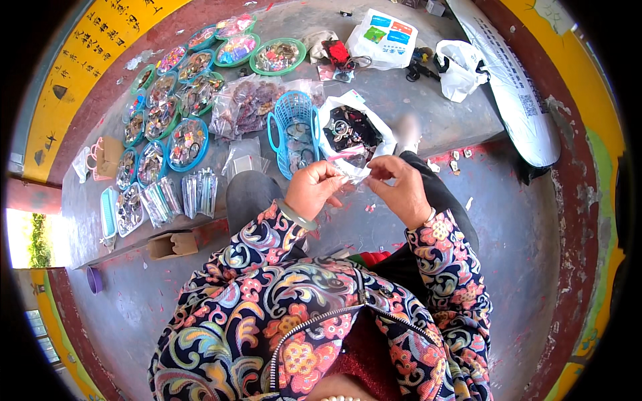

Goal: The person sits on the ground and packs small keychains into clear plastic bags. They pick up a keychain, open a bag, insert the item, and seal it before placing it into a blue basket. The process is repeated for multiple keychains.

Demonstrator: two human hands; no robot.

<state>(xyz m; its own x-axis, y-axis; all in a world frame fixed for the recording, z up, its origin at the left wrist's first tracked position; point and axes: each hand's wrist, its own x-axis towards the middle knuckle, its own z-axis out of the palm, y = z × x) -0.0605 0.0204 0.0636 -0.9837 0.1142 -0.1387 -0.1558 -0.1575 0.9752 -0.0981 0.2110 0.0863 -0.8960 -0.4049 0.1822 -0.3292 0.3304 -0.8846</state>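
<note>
Between my two hands is a small clear plastic bag (356, 159) with a pink strip along it. My left hand (313, 192) is closed in a pinch on the bag's near left edge, with a bangle at the wrist. The thumb and fingers of my right hand (403, 189) pinch its right side. What lies inside the small bag is too small to tell. Just beyond it stands an open white bag (382, 130) full of dark, mixed small pieces (349, 128). A blue plastic basket (294, 110) with loop handles sits left of that bag.
Several round trays (279, 57) of small colourful goods cover the ledge at the left. Clear bags of brownish items (247, 105) lie beside the basket. Packs of slim sticks (199, 194) lie near the ledge's edge, above a cardboard box (172, 245). White bags (461, 70) sit at the far right.
</note>
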